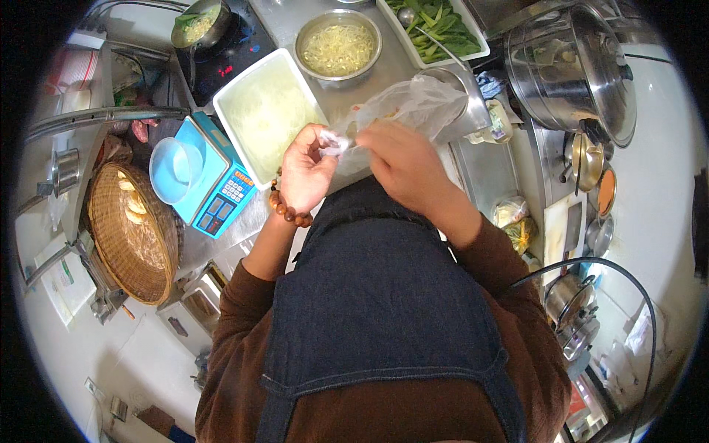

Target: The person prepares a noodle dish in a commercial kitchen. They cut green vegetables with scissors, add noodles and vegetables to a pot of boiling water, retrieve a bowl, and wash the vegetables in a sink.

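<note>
My left hand [308, 169], with a wooden bead bracelet [289, 212] at the wrist, pinches a bunched white end of a clear plastic bag [407, 105]. Blurred by motion, my right hand [401, 163] has curled fingers at the neck of the bag; its exact grip cannot be made out. The bag spreads away to the upper right, over a steel pot [443, 83] with a ladle [437, 41] above it. Left of the bag, a white tray [227, 105] holds pale, thin strands in liquid.
A blue digital scale [226, 191] bears a clear plastic bowl [176, 170]. Beyond are a steel bowl of bean sprouts [339, 50], a tray of green leaves [443, 27] and a pan [200, 25] on a lit induction hob. A wicker basket [113, 238] and a large steel steamer [559, 72] flank the counter.
</note>
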### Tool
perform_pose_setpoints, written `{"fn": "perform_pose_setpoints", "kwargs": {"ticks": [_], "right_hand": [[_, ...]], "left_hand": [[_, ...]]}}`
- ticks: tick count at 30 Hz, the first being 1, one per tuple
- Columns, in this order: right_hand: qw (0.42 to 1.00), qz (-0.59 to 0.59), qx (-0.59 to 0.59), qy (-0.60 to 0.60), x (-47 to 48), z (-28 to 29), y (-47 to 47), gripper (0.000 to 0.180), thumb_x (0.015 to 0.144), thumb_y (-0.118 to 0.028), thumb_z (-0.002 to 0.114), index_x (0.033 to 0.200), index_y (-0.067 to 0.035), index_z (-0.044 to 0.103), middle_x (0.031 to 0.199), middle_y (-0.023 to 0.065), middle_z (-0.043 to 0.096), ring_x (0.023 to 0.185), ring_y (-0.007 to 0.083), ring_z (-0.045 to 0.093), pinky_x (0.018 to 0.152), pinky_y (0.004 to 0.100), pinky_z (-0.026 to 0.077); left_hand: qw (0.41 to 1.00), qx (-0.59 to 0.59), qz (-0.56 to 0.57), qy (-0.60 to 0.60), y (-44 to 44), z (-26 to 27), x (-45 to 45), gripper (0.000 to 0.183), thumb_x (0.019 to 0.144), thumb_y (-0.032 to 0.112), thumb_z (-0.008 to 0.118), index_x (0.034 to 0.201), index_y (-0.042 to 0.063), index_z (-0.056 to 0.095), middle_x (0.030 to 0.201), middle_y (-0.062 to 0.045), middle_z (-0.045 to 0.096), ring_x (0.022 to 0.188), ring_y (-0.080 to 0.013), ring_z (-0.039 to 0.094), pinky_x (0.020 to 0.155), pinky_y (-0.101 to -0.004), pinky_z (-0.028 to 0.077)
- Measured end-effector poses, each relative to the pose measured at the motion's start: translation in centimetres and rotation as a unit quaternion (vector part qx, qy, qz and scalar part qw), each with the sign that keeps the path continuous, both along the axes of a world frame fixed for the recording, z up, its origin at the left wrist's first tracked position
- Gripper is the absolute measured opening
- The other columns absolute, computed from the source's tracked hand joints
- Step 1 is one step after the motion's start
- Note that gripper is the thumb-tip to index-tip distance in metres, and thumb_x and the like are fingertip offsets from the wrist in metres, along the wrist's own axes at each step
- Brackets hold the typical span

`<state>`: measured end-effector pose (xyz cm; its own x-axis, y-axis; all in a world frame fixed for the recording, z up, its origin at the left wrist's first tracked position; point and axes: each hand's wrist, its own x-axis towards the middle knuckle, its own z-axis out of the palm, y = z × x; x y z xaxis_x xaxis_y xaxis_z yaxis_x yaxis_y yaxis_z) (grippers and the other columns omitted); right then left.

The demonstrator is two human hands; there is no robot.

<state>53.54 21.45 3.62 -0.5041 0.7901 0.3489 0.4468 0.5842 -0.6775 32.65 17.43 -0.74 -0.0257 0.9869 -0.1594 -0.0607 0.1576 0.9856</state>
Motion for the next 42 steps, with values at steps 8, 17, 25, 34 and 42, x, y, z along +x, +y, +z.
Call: {"fn": "perform_pose_setpoints", "kwargs": {"ticks": [8, 17, 25, 34, 42], "right_hand": [[0.865, -0.065, -0.276, -0.415, 3.7, -5.6, 2.2, 0.03, 0.091, -0.02, 0.058, 0.113, -0.004, 0.07, 0.11, 0.0227, 0.072, 0.1, 0.0433, 0.069, 0.091, 0.0509, 0.055], [0.906, -0.165, -0.233, -0.314, 5.5, -7.9, 1.1, 0.042, 0.089, -0.019, 0.065, 0.126, 0.001, 0.063, 0.115, 0.0243, 0.071, 0.106, 0.043, 0.067, 0.094, 0.0482, 0.054], [0.881, -0.111, -0.439, -0.133, 5.0, -15.9, 2.2, 0.05, 0.102, -0.039, 0.055, 0.138, -0.004, 0.058, 0.136, 0.0232, 0.062, 0.126, 0.0351, 0.061, 0.106, 0.0433, 0.046], [0.865, -0.267, -0.407, -0.124, 5.2, -25.8, 4.6, 0.085, 0.097, -0.075, 0.041, 0.146, -0.006, 0.054, 0.151, 0.0165, 0.052, 0.141, 0.0315, 0.047, 0.118, 0.0419, 0.035], [0.682, -0.276, -0.634, 0.239, 6.7, -28.2, 2.7, 0.05, 0.106, -0.038, 0.055, 0.148, -0.01, 0.049, 0.142, 0.0053, 0.06, 0.132, 0.0218, 0.056, 0.112, 0.0418, 0.046]], "left_hand": [[0.963, -0.107, 0.111, -0.22, 1.1, -1.5, -1.6, 0.019, 0.088, -0.012, 0.054, 0.094, 0.005, 0.058, 0.088, -0.004, 0.062, 0.078, -0.0169, 0.064, 0.074, -0.0321, 0.057], [0.993, -0.038, -0.097, 0.049, 3.7, -4.6, -0.7, 0.054, 0.081, -0.013, 0.061, 0.132, 0.003, 0.059, 0.117, -0.009, 0.065, 0.107, -0.0213, 0.065, 0.093, -0.0324, 0.054], [0.779, 0.198, -0.275, 0.528, 8.0, -13.6, 3.0, 0.068, 0.089, 0.029, 0.066, 0.149, 0.006, 0.044, 0.137, -0.022, 0.057, 0.135, -0.0394, 0.05, 0.115, -0.0458, 0.038], [0.699, 0.177, -0.326, 0.612, 9.8, -18.0, 5.8, 0.062, 0.082, 0.047, 0.068, 0.136, 0.016, 0.058, 0.129, -0.011, 0.062, 0.123, -0.0331, 0.057, 0.101, -0.0485, 0.046], [0.753, 0.085, -0.315, 0.572, 7.9, -14.6, 4.2, 0.053, 0.082, 0.043, 0.073, 0.129, 0.02, 0.063, 0.133, -0.004, 0.054, 0.124, -0.0299, 0.049, 0.102, -0.0535, 0.038]]}}
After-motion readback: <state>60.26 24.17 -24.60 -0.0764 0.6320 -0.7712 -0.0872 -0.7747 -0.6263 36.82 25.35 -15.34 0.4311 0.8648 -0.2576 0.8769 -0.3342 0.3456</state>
